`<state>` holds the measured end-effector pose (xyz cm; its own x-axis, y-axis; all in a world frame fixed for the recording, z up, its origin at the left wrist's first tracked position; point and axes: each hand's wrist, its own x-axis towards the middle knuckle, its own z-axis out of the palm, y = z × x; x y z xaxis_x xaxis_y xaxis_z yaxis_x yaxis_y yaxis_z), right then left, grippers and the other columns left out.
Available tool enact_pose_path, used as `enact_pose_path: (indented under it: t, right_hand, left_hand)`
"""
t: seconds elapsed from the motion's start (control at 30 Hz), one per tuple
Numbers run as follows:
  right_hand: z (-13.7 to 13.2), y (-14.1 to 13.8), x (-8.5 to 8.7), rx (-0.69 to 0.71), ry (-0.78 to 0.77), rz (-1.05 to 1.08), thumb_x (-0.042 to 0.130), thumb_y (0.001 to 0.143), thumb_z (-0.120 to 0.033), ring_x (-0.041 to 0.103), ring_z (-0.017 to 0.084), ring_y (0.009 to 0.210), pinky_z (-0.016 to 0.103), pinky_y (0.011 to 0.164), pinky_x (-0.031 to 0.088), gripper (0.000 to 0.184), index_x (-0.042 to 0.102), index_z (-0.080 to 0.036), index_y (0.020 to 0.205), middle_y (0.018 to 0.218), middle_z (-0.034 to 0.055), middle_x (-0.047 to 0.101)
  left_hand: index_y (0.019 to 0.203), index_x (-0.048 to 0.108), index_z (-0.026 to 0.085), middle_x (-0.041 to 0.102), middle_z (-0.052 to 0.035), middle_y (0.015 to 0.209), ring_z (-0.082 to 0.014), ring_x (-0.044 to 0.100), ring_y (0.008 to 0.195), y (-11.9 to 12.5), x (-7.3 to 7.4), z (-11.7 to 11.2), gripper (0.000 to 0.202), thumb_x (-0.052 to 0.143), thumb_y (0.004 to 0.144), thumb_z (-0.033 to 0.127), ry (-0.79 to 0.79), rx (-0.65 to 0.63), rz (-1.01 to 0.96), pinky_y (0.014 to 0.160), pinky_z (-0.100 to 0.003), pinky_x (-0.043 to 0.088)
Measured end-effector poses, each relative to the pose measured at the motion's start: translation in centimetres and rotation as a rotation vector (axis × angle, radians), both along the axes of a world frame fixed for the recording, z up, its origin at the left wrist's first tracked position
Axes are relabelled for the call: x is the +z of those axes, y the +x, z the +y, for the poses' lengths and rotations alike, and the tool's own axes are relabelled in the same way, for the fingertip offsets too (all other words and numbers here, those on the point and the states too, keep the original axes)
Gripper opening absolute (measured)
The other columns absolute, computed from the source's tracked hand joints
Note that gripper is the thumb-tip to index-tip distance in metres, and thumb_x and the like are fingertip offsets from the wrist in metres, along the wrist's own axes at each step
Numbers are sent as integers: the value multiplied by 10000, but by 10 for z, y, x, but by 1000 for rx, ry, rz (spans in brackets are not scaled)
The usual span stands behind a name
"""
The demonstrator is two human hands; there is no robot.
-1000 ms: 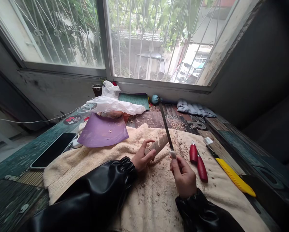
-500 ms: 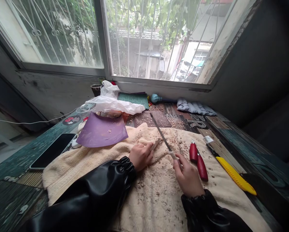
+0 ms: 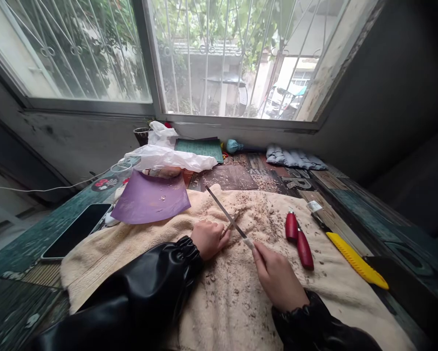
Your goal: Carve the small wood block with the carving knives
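Note:
My left hand (image 3: pixel 209 239) is closed on a small piece of wood (image 3: pixel 235 217) and presses it down on the beige towel (image 3: pixel 131 253). Only the tip of the piece shows past my fingers. In my right hand (image 3: pixel 277 273) is a long thin file (image 3: pixel 224 210), gripped by its pale wrapped handle. Its blade slants up to the left and crosses over the wood, seemingly against it. Two red-handled carving tools (image 3: pixel 298 239) lie on the towel to the right of my right hand. Shavings are scattered all around both hands.
Purple sandpaper (image 3: pixel 153 197) lies at left, with a phone (image 3: pixel 78 230) beyond it. A yellow-handled knife (image 3: pixel 356 259) rests at right. Towards the window are a white plastic bag (image 3: pixel 171 158), a green sheet (image 3: pixel 199 148) and a grey padded bundle (image 3: pixel 294 158).
The file has swung and moved left, from beside the wood to across it. My right hand has shifted left with it. My left hand stays on the wood; the view has shifted slightly.

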<state>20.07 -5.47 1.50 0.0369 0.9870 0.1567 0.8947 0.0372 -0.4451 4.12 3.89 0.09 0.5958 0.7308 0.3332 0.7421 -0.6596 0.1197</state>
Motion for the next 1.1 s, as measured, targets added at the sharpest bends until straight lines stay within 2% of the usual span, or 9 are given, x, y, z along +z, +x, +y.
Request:
enact_pose_path:
  t: [0.27,0.47,0.57,0.67,0.8,0.9,1.1]
  right_hand:
    - [-1,2,2,-28,-39,-43,298,829,-195,595,175,703,239,582,356,271,563,-189,884,750,52,655]
    - [-3,1,0,-37,-55,-70,310,817,-168,594,174,709,236,579,351,270,560,-204,909,774,47,659]
    - [-4,2,1,-39,-72,-83,302,818,-165,593,177,729,238,585,348,285,556,-204,942,787,50,658]
    - [-4,3,4,-40,-115,-112,300,821,-174,591,182,709,244,578,343,276,557,-204,915,767,51,655]
    - [-4,6,5,-39,-121,-105,307,822,-182,588,177,678,238,560,337,276,567,-221,902,704,42,650]
    - [-6,9,6,-57,-107,-110,329,812,-190,588,181,685,236,550,335,278,575,-238,933,730,40,656]
    - [-6,10,9,-57,-148,-203,328,802,-171,589,186,676,241,534,332,333,548,-255,1038,724,36,659]
  left_hand:
    - [654,553,149,574,-60,600,-144,525,553,0,-5,3,393,321,846,401,8,8,-20,550,-257,356]
    - [785,558,155,570,-37,628,-127,521,543,-1,-2,1,350,336,844,419,-14,38,-55,492,-220,327]
    - [857,551,170,589,-37,736,-119,531,593,-2,-1,0,304,351,842,399,27,21,-127,506,-213,351]
    - [883,553,178,585,-45,857,-116,544,672,-2,-3,-1,254,352,850,330,48,-61,-214,549,-210,397]
    - [896,551,172,573,-42,845,-112,544,692,0,-7,-2,232,359,851,293,-38,-110,-301,612,-218,440]
    - [878,539,166,547,-38,830,-109,531,694,0,-8,-2,217,369,846,297,-127,-112,-364,656,-231,449]
    - [777,526,165,503,-19,766,-105,491,667,-1,-6,1,179,404,833,283,-227,-180,-425,635,-227,427]
